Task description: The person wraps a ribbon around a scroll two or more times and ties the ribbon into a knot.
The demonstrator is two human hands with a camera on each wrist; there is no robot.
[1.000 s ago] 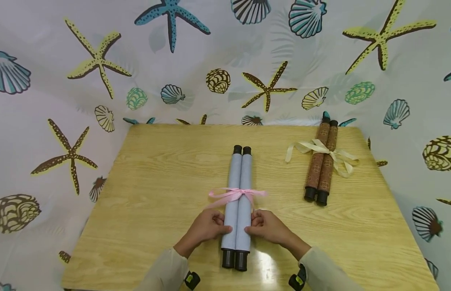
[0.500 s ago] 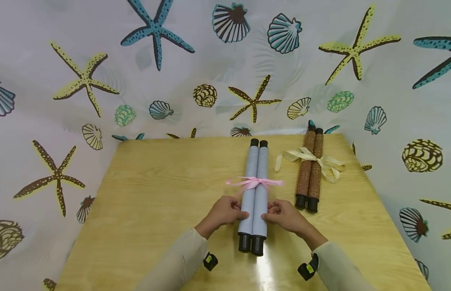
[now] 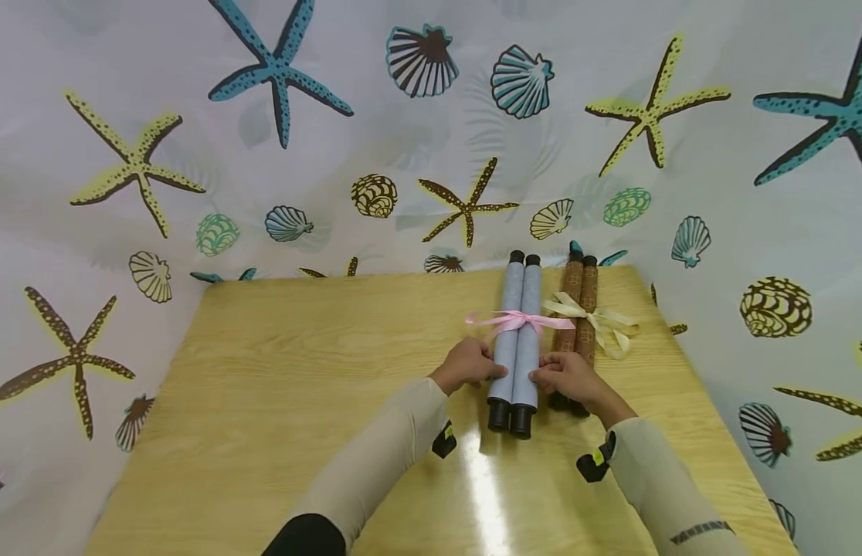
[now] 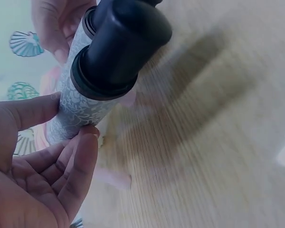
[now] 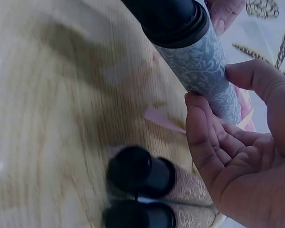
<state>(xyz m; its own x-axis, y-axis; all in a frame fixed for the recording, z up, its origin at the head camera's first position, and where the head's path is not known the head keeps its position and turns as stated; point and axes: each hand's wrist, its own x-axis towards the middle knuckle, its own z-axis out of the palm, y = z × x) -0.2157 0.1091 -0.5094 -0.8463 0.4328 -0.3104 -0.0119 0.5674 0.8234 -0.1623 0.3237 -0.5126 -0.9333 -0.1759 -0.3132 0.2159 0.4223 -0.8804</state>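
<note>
Two pale blue scrolls [image 3: 514,363] with black end knobs lie side by side, bound by a pink ribbon [image 3: 517,320] tied in a bow. My left hand [image 3: 467,363] pinches the left scroll near its lower end, thumb on top and fingers beneath. On the other side, my right hand [image 3: 571,378] pinches the right scroll the same way. Both wrist views show a gap and a shadow between the scrolls and the table [image 3: 299,401]. Close to their right, a brown patterned pair of scrolls [image 3: 568,340] lies on the table, tied with a cream ribbon [image 3: 601,320]; my right hand partly covers it.
Behind the table and along both sides hangs a white cloth [image 3: 320,154] printed with starfish and shells. The brown pair reaches the table's back edge. Bare wood extends to the left of my arms.
Both hands have carried the pale blue scrolls to the right and farther back, up beside the brown pair. The head view has also shifted. The brown scrolls stay where they lie.
</note>
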